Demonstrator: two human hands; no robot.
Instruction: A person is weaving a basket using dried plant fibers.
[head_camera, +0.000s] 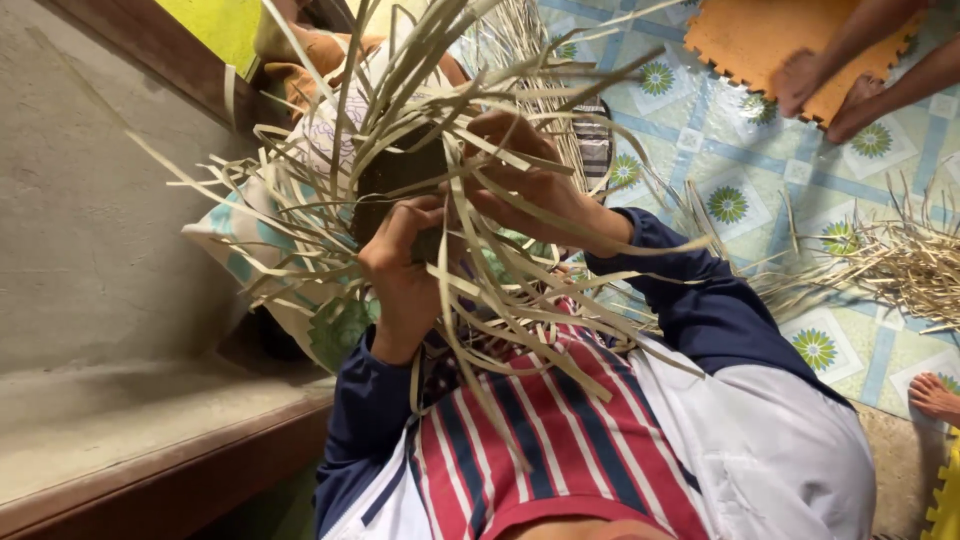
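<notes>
Both hands clamp a partly woven piece of pale leaf strips (440, 170): left hand (400, 265) closed on its lower edge, right hand (530, 180) pinching strips at its upper side. Judged progress: only a small dark woven core (395, 175), just above the left grip, is formed; most strips radiate loose around both grips. Well right of the grip, a spare strip pile (890, 265) lies on the patterned floor mat (720, 130).

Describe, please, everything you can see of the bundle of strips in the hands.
The bundle of strips is a tangle of flat, pale tan strips, like dried leaf, fanning out in all directions around a dark woven core. Both hands grip it mid-air: left hand below, right hand above. Loose ends trail over the striped shirt.
</notes>
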